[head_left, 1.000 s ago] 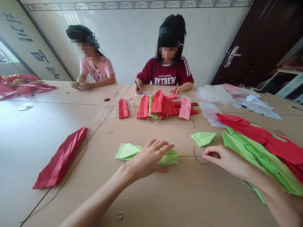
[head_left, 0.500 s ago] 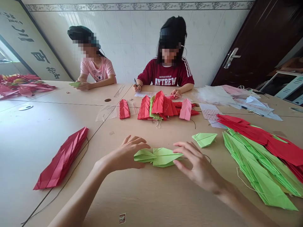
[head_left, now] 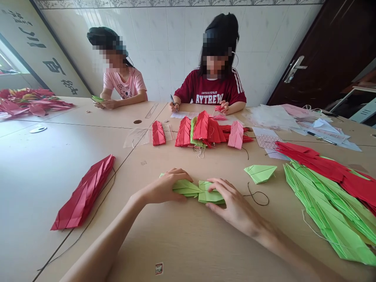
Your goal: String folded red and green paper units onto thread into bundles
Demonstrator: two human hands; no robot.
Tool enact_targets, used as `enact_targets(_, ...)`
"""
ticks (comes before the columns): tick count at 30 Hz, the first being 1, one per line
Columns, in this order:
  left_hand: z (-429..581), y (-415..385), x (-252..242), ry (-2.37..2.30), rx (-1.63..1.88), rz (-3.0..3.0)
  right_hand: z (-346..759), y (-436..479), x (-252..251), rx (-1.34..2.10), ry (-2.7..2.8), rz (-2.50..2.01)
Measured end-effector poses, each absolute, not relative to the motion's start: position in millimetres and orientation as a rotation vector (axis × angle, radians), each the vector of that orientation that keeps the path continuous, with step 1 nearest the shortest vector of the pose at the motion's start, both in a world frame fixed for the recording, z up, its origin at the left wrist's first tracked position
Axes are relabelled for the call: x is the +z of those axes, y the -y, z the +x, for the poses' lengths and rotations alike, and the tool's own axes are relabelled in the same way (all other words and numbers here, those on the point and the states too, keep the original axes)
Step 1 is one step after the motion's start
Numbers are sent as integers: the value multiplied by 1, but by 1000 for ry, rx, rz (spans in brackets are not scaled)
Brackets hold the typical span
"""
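Tabletop (head_left: 176,243) ctr: green strip (head_left: 187,188); L hand (head_left: 165,187) 9 o'clock, R hand (head_left: 236,202) 3, fingers clamped on. Prob. aligning; next needs even push.

Both hands (head_left: 164,188) and forearms (head_left: 113,239) are bare

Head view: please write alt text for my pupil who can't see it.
A person's left hand and right hand hold folded green paper on a table. A red folded piece lies to the left, red bundles and green bundles to the right. Opposite sit a person in pink and another holding a pen.
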State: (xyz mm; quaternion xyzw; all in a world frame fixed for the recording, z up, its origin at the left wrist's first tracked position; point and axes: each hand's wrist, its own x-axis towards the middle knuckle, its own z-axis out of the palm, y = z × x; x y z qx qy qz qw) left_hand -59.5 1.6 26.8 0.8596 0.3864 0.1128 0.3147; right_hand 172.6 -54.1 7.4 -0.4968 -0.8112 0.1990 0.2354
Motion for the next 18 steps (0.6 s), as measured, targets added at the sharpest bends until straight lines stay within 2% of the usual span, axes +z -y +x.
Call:
enact_targets(5,-56,-4,25,-1016,373,2213,182,55,3,630,2132,-1348)
enact_targets(18,-50,-2,26,-1150,400,2136,184,59,3,591,2027,-1325)
